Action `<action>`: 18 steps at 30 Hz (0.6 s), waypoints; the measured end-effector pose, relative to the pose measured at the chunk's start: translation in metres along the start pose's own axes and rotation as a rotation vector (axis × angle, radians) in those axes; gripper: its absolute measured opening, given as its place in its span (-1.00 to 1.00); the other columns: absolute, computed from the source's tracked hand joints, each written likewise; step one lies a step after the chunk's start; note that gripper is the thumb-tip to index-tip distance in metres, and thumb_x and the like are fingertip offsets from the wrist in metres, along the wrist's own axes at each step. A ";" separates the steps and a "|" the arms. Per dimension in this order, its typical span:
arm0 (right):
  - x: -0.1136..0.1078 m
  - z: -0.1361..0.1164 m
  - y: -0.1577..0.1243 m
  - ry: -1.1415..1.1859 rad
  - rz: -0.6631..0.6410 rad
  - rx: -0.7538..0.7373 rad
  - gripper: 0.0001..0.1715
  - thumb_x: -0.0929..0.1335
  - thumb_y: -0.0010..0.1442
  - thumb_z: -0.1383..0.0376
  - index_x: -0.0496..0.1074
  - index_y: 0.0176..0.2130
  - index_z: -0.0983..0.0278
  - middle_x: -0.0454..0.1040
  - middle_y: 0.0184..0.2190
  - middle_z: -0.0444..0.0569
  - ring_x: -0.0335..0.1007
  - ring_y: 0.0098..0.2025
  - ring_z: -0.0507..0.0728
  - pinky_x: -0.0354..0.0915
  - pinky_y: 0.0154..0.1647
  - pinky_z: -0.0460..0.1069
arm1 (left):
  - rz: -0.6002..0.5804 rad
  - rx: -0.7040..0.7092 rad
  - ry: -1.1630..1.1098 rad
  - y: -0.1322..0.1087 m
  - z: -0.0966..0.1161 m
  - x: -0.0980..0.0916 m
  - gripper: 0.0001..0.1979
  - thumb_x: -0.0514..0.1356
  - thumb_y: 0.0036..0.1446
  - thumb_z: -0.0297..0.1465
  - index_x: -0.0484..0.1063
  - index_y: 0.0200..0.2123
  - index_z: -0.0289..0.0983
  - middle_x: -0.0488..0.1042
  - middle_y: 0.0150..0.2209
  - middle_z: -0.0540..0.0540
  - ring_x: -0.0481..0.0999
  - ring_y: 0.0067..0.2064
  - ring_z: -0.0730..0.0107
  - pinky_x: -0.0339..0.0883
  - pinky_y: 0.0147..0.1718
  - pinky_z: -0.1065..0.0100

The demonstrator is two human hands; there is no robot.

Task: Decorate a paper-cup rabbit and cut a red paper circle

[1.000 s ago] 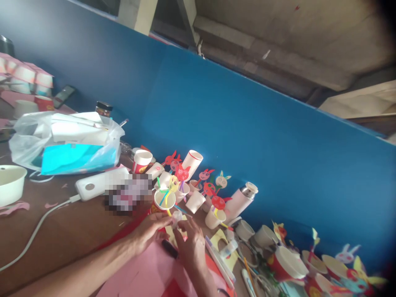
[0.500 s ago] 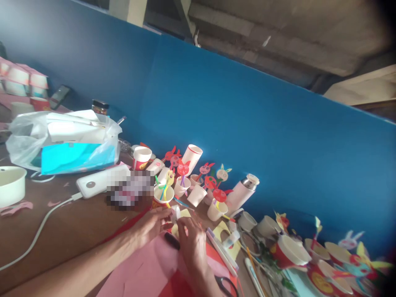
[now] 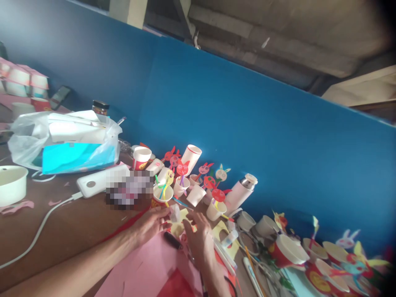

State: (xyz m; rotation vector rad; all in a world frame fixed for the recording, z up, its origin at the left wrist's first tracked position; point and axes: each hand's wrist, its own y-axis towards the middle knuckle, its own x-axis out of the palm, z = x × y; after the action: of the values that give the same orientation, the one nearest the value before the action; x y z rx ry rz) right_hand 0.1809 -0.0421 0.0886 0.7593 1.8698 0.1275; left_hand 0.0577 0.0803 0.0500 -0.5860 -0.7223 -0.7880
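Note:
My left hand (image 3: pixel 154 222) pinches a small whitish roll (image 3: pixel 175 213) that looks like clear tape. Just to its right is my right hand (image 3: pixel 200 233), fingers curved and apart, above scraps of yellow paper (image 3: pixel 182 215); I make out nothing held in it. Partly under this hand lies a pink paper cut-out (image 3: pixel 183 242) with a drawn pattern. A black pen-like thing (image 3: pixel 172 240) rests beside it on the pink paper sheet (image 3: pixel 139 268).
Behind my hands stand paper cups (image 3: pixel 216 209) with paper animal heads on coloured sticks, and a thermos (image 3: pixel 243 192). Markers (image 3: pixel 224 253) lie to the right. On the left are a power bank (image 3: pixel 95 183) with a cable and a plastic bag (image 3: pixel 27 136). A blue partition (image 3: pixel 232 115) closes the back.
My right hand has moved right, away from the whitish roll and the left hand. The roll has turned slightly in my left fingers. The pink cut-out now shows more between my hands.

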 end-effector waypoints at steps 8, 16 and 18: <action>0.021 -0.006 -0.001 0.102 0.006 -0.067 -0.91 0.36 0.11 0.32 0.49 -0.32 0.17 0.45 -0.22 -0.06 0.35 -0.14 0.14 0.25 -0.15 -0.02 | 0.001 0.011 0.043 -0.001 -0.006 0.004 -0.85 0.37 -0.17 -0.38 0.50 -0.48 -0.30 0.46 -0.43 -0.09 0.42 -0.33 0.36 0.30 -0.41 0.41; -0.005 0.022 0.008 -0.068 -0.009 -0.012 -0.97 0.32 0.06 0.36 0.37 -0.38 0.24 0.44 -0.34 -0.07 0.36 -0.23 0.16 0.21 -0.21 0.01 | 0.121 0.060 0.201 0.000 -0.011 0.002 -0.81 0.36 -0.18 -0.29 0.45 -0.54 -0.25 0.42 -0.43 -0.06 0.38 -0.31 0.36 0.30 -0.42 0.43; -0.008 0.025 0.009 -0.119 -0.018 0.007 -0.95 0.32 0.03 0.37 0.37 -0.39 0.24 0.43 -0.36 -0.07 0.36 -0.24 0.19 0.18 -0.24 0.03 | 0.140 0.065 0.198 -0.001 -0.011 0.004 -0.81 0.36 -0.17 -0.29 0.44 -0.53 -0.25 0.41 -0.44 -0.05 0.38 -0.30 0.36 0.30 -0.44 0.44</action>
State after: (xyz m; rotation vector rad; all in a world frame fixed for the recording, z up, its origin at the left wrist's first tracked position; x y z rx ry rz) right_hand 0.2079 -0.0458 0.0876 0.7394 1.7640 0.0628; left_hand 0.0628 0.0702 0.0467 -0.4867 -0.5172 -0.6794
